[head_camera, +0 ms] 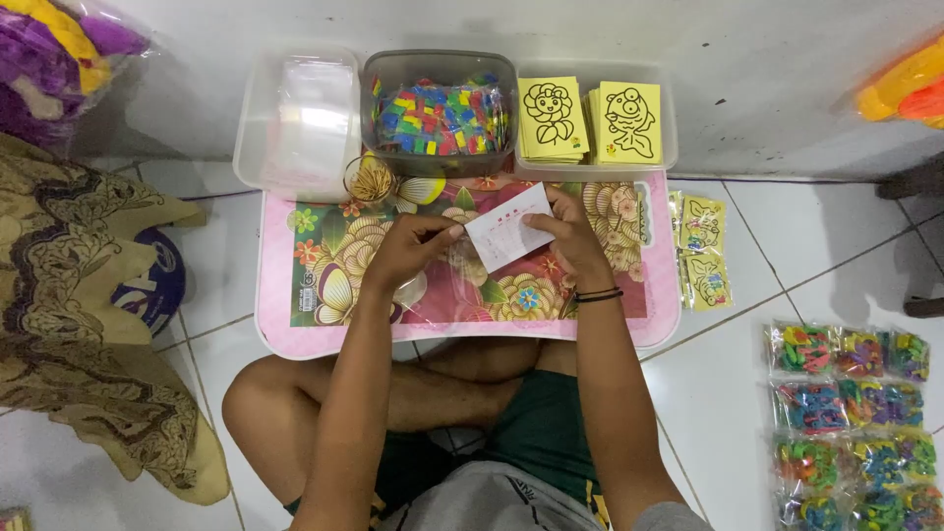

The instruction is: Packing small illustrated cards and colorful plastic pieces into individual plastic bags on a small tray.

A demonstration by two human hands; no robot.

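A small white card (508, 231) is held over a pink floral lap table (295, 334). My left hand (411, 248) pinches the card's left edge. On the card's right side my right hand (572, 239), with a black band at the wrist, grips it. Under the card lies a clear plastic sleeve (454, 285), hard to make out. I sit cross-legged on the tiled floor behind the table.
Behind the table stand three clear tubs: one with clear bags (300, 118), one with coloured packets (442, 113), one with yellow drawing cards (590, 118). A cup of sticks (371, 182) sits near them. Packed cards (703, 251) and bagged coloured pieces (851, 423) lie right.
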